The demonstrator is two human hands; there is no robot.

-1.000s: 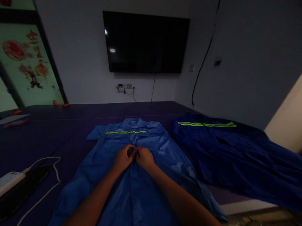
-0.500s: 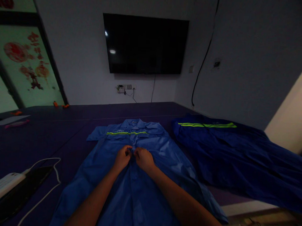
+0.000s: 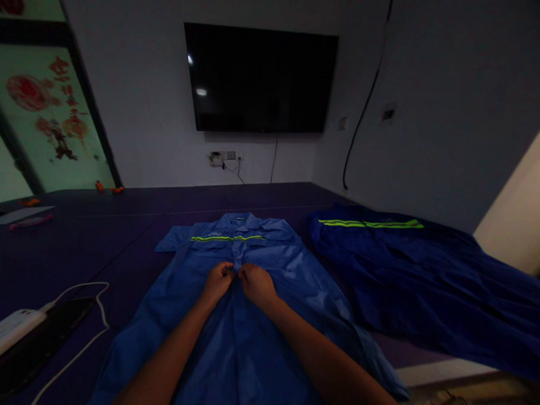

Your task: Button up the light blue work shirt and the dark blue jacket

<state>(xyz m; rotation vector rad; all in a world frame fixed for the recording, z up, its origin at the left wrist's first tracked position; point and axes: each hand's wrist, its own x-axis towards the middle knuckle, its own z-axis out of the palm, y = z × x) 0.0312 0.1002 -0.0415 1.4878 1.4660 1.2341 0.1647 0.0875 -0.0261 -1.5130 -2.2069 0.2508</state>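
Work shirt (image 3: pixel 239 344) in mid blue, lying front up on a purple platform (image 3: pixel 129 244), directly beneath and between the person's two bare hands. Its collar (image 3: pixel 241 222) points away from the person, towards the far wall, and its body spreads down to the bottom of the view, under both forearms. A yellow-green reflective stripe (image 3: pixel 215 238) crosses the chest, and a short sleeve is spread out to the left.

The left hand (image 3: pixel 219 280) and right hand (image 3: pixel 256 284) meet over the buttoned front, just below the chest pockets. They are close together with a narrow gap, each pinching the front placket between thumb and fingers. The room is dim, so any button at the fingertips cannot be made out.

To the right of the shirt, well apart from the hands, lies a darker blue work garment (image 3: pixel 410 274) with a similar stripe (image 3: pixel 389 224). At the near left, a white power strip (image 3: pixel 14 331) and a looping white cable (image 3: pixel 87 283) rest by a flat black object (image 3: pixel 56 330). A dark television (image 3: pixel 261 80) hangs on the far wall.
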